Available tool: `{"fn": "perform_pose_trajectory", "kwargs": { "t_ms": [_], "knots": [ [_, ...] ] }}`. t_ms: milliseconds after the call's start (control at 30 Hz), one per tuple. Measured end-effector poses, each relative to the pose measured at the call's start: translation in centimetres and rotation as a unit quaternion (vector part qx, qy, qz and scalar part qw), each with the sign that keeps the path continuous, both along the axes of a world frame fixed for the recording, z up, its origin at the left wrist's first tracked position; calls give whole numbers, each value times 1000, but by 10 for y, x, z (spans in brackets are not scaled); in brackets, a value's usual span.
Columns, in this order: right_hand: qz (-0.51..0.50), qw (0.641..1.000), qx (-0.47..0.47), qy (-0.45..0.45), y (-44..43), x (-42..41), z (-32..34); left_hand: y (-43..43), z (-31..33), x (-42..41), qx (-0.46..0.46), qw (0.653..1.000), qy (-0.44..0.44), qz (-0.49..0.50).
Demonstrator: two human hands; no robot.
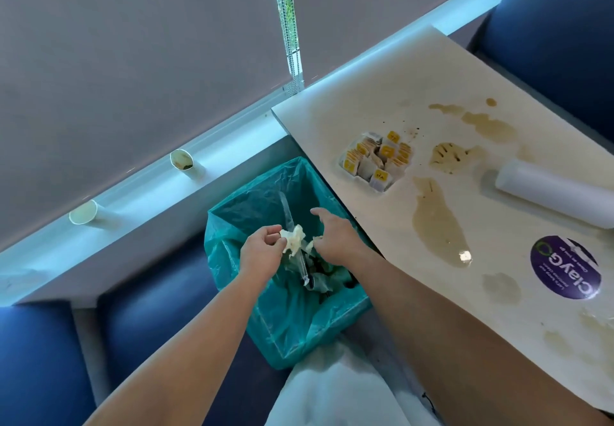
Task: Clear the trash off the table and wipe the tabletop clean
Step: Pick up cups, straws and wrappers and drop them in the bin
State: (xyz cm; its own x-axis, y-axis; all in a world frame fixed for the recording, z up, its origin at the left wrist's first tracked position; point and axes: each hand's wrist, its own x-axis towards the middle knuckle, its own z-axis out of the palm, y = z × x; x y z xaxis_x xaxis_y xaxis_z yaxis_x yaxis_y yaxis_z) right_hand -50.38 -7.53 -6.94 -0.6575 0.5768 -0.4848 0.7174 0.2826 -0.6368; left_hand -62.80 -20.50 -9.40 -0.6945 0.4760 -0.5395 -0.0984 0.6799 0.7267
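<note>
Two hands meet over the teal-lined bin (pixel 299 332) beside the table (pixel 415 70): we see the left hand (pixel 262 253) pinching a crumpled napkin (pixel 293 238) above its mouth, the right hand (pixel 335 239) loosely spread; brown spills (pixel 435 223) mark the table.

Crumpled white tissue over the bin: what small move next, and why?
Probably let go: the left hand pinches the crumpled white tissue directly above the teal-lined trash bin, so opening the fingers should drop it in.
</note>
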Motion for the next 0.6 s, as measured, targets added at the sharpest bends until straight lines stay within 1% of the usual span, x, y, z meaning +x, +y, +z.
{"fn": "perform_pose_trajectory", "kwargs": {
  "t_ms": [133, 300, 433, 600],
  "knots": [
    [-11, 1000, 0, 0, -3, -7, -6, -4, -8, -9, 16, 999, -40, 22],
    [-44, 999, 4, 22, 0, 2, -7, -3, -12, -9, 24, 999, -36, 24],
    [-83, 994, 37, 54, 8, 15, -4, 10, -5, 2, 34, 999, 4, -8],
    [-153, 981, 92, 78, 23, 39, 4, 40, 12, 22, 31, 992, 96, -76]
  ]
}}
